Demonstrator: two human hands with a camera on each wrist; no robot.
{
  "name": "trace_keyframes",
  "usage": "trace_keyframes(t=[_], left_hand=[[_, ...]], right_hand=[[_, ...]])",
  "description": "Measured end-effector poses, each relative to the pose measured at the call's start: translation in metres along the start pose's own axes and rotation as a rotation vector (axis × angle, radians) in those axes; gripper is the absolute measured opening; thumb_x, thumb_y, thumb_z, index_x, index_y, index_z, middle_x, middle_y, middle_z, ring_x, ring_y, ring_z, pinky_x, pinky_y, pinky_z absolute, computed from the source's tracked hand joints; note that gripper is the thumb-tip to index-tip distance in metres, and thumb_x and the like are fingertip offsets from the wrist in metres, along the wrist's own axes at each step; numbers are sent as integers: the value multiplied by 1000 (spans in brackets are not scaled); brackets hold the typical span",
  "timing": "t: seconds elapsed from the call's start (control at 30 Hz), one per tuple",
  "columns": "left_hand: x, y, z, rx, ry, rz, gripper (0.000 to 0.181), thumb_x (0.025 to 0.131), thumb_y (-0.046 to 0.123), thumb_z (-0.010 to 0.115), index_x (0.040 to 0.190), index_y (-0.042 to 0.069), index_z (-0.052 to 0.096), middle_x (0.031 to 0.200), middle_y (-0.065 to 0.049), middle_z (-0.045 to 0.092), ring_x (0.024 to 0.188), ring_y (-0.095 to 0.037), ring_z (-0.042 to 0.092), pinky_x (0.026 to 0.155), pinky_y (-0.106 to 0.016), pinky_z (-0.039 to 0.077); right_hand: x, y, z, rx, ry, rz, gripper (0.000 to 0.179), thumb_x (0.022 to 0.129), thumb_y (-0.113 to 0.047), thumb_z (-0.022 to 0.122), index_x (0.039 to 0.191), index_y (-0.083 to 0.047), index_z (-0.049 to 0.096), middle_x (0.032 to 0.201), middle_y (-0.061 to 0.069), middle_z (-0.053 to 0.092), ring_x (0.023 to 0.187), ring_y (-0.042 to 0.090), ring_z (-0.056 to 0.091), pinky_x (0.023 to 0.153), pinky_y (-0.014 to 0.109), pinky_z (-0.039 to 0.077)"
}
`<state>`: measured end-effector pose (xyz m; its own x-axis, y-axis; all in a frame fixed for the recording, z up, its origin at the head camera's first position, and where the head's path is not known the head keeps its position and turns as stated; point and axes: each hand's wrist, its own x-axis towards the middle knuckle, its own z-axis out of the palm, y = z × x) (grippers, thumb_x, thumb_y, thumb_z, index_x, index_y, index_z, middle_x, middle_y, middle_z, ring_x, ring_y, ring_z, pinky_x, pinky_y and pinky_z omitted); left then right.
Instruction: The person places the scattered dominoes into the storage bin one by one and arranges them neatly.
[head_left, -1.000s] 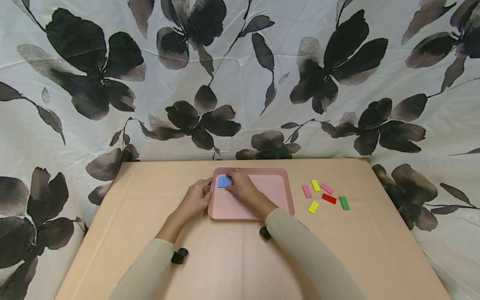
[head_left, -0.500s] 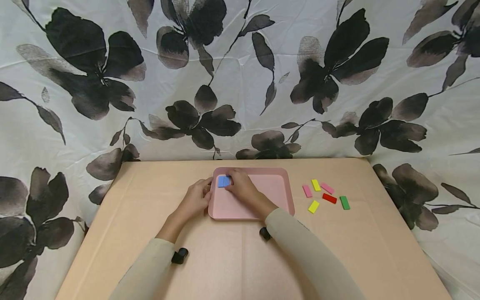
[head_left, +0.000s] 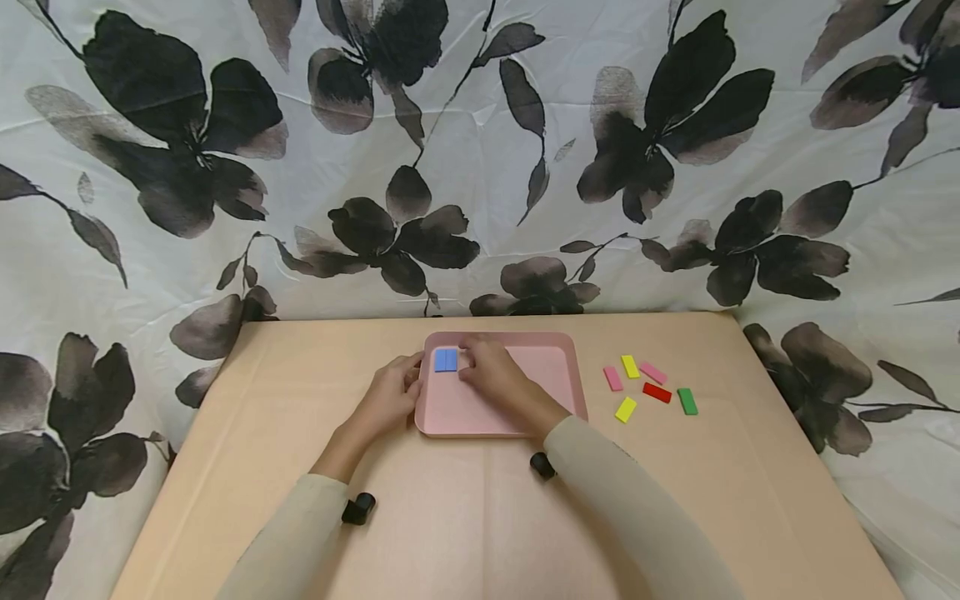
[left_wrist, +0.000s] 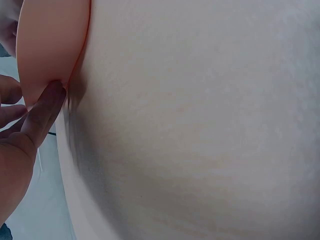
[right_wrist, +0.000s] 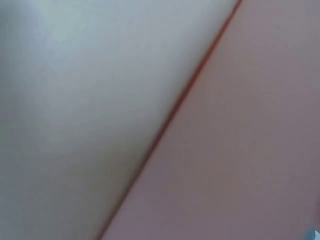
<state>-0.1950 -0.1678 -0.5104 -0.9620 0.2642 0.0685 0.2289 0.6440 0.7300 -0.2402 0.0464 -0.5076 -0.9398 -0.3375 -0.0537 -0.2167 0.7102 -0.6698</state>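
Observation:
A pink tray [head_left: 525,417] lies on the table, with two blue blocks [head_left: 446,360] side by side in its far left corner. My left hand [head_left: 392,392] holds the tray's left edge; in the left wrist view its thumb [left_wrist: 45,112] presses the tray's outer wall while other fingers reach the rim. Over the tray, my right hand [head_left: 495,371] is just right of the blue blocks, a small gap between them and its bent fingers. I see nothing in that hand, though its palm is hidden. The right wrist view shows mainly the blurred tray wall [right_wrist: 240,140].
Right of the tray lie several loose blocks: a pink block [head_left: 612,378], a yellow block [head_left: 630,367], a second pink block [head_left: 652,372], a red block [head_left: 657,392], a second yellow block [head_left: 626,409] and a green block [head_left: 687,402]. A floral cloth [head_left: 525,192] hangs behind the table [head_left: 480,517].
My right hand has drawn slightly right, away from the blue blocks, which it was touching before. The left hand keeps its hold on the tray, and the loose blocks have not moved.

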Motion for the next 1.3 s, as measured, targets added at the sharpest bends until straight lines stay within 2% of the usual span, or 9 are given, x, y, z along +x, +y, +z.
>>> trace_keyframes(t=[0.17, 0.23, 0.5, 0.63, 0.73, 0.83, 0.97, 1.13, 1.3], left_hand=[[0, 1, 0, -7, -6, -6, 53, 97, 0, 62, 148, -5, 50, 119, -20, 66, 93, -24, 67, 77, -31, 56], [0, 1, 0, -5, -5, -3, 53, 97, 0, 62, 148, -6, 50, 120, -20, 66, 95, -25, 67, 77, -31, 55], [1, -2, -1, -10, -12, 6, 53, 97, -1, 61, 148, -8, 49, 119, -21, 66, 96, -25, 68, 76, -31, 56], [3, -2, -2, -17, -11, 0, 53, 97, -1, 62, 148, -7, 50, 121, -21, 66, 96, -25, 69, 77, -33, 57], [4, -1, -3, -14, -12, -5, 53, 97, 0, 62, 148, -6, 50, 122, -21, 66, 97, -26, 69, 78, -33, 57], [5, -2, -4, -14, -13, -3, 53, 97, 0, 62, 148, -6, 50, 122, -21, 66, 96, -26, 69, 78, -33, 57], [5, -2, -4, -15, -9, 2, 53, 97, -1, 61, 148, -7, 50, 121, -21, 66, 95, -25, 69, 77, -32, 57], [7, -3, -3, -13, -2, 5, 53, 96, -1, 62, 147, -8, 50, 120, -22, 66, 94, -26, 69, 76, -32, 57], [8, -2, -2, -16, 5, 7, 52, 96, -2, 61, 146, -9, 51, 123, -23, 66, 98, -28, 71, 78, -34, 59]], right_hand=[[-16, 1, -18, 31, 10, 26, 49, 92, -11, 78, 138, -5, 63, 121, 11, 69, 96, 21, 61, 84, 33, 55], [-22, 3, -25, 25, 21, 25, 48, 92, -13, 79, 137, -4, 64, 118, 10, 69, 92, 19, 61, 81, 31, 55], [-47, 16, -52, 28, 87, 8, 46, 89, -15, 82, 132, -5, 68, 110, 13, 71, 89, 17, 62, 79, 30, 56], [-61, 28, -70, 64, 126, -5, 45, 87, -14, 83, 130, -5, 69, 118, 15, 71, 90, 19, 63, 80, 30, 58], [-73, 39, -82, 78, 163, 4, 45, 87, -14, 83, 129, -7, 69, 124, 14, 69, 92, 19, 64, 83, 33, 59], [-86, 49, -94, 64, 195, 33, 44, 87, -14, 84, 128, -10, 70, 123, 13, 68, 93, 20, 64, 85, 35, 60], [-101, 66, -106, 38, 213, 71, 45, 87, -16, 84, 129, -8, 69, 120, 14, 68, 95, 23, 65, 87, 37, 61], [-113, 89, -117, -8, 222, 92, 50, 87, -16, 84, 133, -7, 67, 124, 14, 66, 99, 27, 67, 89, 42, 61], [-118, 118, -126, -58, 237, 20, 50, 86, -13, 85, 131, -5, 67, 126, 17, 66, 101, 31, 69, 89, 48, 59]])
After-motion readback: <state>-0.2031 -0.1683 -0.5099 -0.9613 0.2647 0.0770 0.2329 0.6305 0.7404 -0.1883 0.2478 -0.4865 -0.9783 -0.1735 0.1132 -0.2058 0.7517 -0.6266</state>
